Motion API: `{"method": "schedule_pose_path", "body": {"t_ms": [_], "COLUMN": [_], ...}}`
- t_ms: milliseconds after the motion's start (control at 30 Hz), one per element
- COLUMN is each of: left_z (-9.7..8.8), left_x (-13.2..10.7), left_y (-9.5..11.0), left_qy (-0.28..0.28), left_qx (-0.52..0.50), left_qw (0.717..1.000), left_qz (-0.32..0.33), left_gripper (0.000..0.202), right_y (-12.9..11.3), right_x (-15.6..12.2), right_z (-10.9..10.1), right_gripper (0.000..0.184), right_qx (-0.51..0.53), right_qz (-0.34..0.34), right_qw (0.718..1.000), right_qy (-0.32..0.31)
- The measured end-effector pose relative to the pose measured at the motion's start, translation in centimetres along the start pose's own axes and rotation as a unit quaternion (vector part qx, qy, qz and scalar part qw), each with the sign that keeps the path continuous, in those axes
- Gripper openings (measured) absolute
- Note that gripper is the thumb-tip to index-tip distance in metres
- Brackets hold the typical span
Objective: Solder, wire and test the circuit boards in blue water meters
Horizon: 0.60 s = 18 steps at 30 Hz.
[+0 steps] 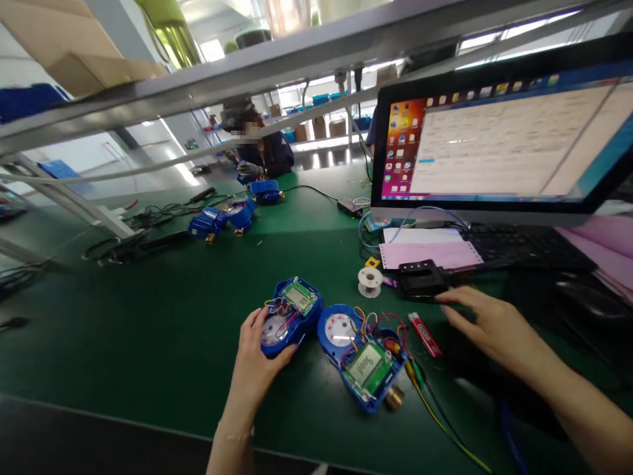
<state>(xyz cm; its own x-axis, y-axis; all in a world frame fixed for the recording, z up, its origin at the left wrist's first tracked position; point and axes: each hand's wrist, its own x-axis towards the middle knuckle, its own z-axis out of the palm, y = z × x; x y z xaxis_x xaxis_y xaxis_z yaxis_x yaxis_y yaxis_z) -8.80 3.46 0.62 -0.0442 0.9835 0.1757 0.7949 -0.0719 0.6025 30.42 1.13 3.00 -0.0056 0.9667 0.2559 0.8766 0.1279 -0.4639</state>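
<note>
My left hand (253, 369) grips the round end of an opened blue water meter (299, 300), thumb on the near side and fingers on the far side. Its green circuit board, small display and loose coloured wires are exposed. Close beside it lies a second opened water meter (366, 371) with "good" upside down on its display, a brass fitting and clip leads attached. My right hand (494, 330) is stretched out palm down, fingers apart, holding nothing. Its fingertips are at the edge of a black box-shaped device (422, 278); whether they touch it I cannot tell.
A red-and-white packet (424, 335) and a white spool (370, 282) lie between the meters and the device. Behind stand a monitor (494, 145), keyboard (524, 247) and mouse (593, 300). Several blue meters (208, 222) and cables lie farther left. A co-worker (270, 155) sits across the green table (148, 316).
</note>
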Motion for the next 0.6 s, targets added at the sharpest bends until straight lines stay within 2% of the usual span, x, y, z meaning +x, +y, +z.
{"method": "schedule_pose_path", "body": {"t_ms": [100, 200, 267, 333, 400, 467, 533, 600], "left_z": [0.4, 0.7, 0.7, 0.5, 0.1, -0.5, -1.1, -1.7], "left_x": [-0.2, -0.1, 0.0, 0.2, 0.3, 0.5, 0.5, 0.4], "left_y": [0.2, -0.1, -0.4, -0.7, -0.8, -0.7, -0.3, 0.3], "left_qy": [0.019, 0.04, 0.04, 0.024, -0.001, -0.026, -0.049, -0.038], "left_qx": [0.007, 0.017, 0.012, -0.003, -0.022, -0.037, -0.047, -0.053], "left_qw": [1.0, 0.999, 0.998, 0.997, 0.997, 0.997, 0.997, 0.998], "left_qz": [0.013, 0.032, 0.051, 0.068, 0.075, 0.06, 0.033, 0.013], "left_gripper": [0.071, 0.066, 0.064, 0.063, 0.065, 0.069, 0.074, 0.076], "right_y": [-0.8, -2.3, -3.2, -3.9, -4.0, -3.7, -3.2, -2.3], "right_x": [2.3, 3.1, 2.9, 2.4, 1.8, 1.4, 1.2, 1.2], "right_z": [0.1, 1.1, 2.3, 3.6, 5.0, 6.1, 7.0, 7.6], "right_gripper": [0.029, 0.027, 0.023, 0.02, 0.024, 0.03, 0.027, 0.022], "right_qx": [-0.093, -0.211, -0.25, -0.263, -0.28, -0.292, -0.3, -0.304], "right_qz": [0.018, 0.043, 0.047, 0.04, 0.036, 0.032, 0.021, 0.007], "right_qw": [0.988, 0.94, 0.913, 0.909, 0.907, 0.907, 0.909, 0.911], "right_qy": [-0.121, -0.266, -0.318, -0.322, -0.313, -0.301, -0.289, -0.278]}}
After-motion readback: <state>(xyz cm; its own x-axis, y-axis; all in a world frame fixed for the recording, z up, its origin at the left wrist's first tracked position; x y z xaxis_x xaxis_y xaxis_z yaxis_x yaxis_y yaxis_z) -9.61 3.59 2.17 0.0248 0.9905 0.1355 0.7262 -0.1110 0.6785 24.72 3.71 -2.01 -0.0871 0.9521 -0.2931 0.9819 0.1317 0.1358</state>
